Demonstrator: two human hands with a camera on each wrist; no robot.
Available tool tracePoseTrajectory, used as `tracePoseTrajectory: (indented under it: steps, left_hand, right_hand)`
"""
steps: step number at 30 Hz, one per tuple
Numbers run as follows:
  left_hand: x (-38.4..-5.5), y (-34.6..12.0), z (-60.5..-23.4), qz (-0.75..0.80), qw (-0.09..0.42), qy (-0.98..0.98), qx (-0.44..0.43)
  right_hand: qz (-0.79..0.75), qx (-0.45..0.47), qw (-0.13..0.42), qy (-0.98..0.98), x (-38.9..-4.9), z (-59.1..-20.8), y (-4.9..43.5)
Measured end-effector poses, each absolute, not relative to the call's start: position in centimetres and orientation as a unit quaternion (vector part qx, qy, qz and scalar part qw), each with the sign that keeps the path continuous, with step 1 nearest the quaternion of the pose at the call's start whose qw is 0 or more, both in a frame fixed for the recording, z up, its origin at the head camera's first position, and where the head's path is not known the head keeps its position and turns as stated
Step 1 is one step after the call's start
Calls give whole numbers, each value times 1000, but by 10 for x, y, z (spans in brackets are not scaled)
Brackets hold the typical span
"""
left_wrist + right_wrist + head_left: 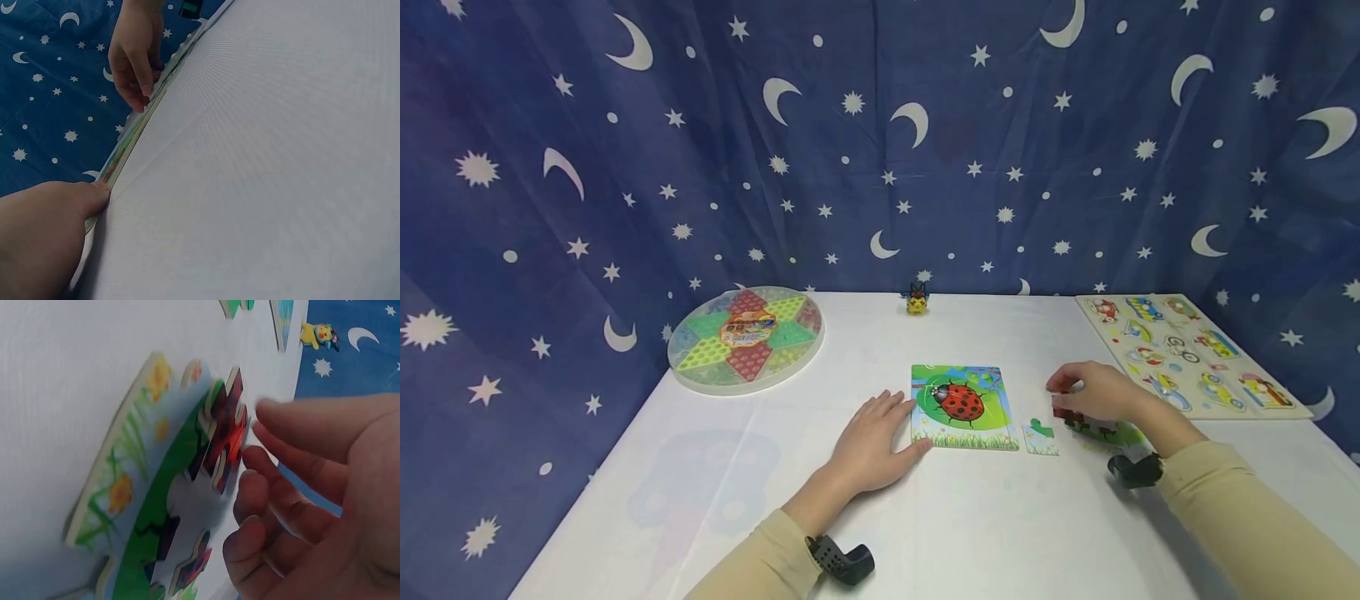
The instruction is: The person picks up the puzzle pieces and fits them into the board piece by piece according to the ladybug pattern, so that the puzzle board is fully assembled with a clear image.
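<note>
My left hand (867,442) lies flat on the cloth, its fingers stretched along the left side of a ladybug puzzle board (958,405). In the left wrist view its thumb (95,195) touches the board's near edge. My right hand (1093,390) is over a partly joined group of jigsaw pieces (1108,431), its fingers loosely bent. The right wrist view shows those fingertips close beside a red and black jigsaw piece (228,428); contact is hard to tell. A grass-and-flower jigsaw piece (128,456) forms the group's border. A loose corner piece (1041,439) lies between board and group.
A round Chinese checkers board (747,340) lies at the back left. At the back stands a small yellow toy figure (917,298). A wooden picture board (1187,357) with vehicles occupies the right side. A starry blue curtain (850,150) hangs behind the white table (970,533).
</note>
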State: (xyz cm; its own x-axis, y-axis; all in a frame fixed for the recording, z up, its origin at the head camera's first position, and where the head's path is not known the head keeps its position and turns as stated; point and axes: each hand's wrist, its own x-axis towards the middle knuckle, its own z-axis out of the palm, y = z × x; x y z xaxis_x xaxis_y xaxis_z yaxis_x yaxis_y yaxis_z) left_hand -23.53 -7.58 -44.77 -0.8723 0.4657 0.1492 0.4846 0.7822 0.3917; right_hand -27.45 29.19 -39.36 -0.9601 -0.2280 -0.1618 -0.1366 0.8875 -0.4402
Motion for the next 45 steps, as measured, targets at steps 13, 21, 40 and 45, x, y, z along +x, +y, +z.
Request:
tracePoseTrajectory:
  steps: [13, 21, 40, 45]
  left_hand:
    - [-236, -78, -448, -216, 24, -944, -250]
    - [-236, -76, -447, -214, 16, -945, -247]
    - [-235, -75, -448, -215, 17, -945, -247]
    - [-235, -75, -448, -213, 20, -945, -247]
  right_hand:
    - [-194, -68, 168, 964, -277, -383, 300]
    - [-192, -68, 174, 963, -277, -383, 302]
    - [-278, -41, 143, 949, -274, -392, 296]
    - [-284, -50, 129, 949, -274, -393, 294]
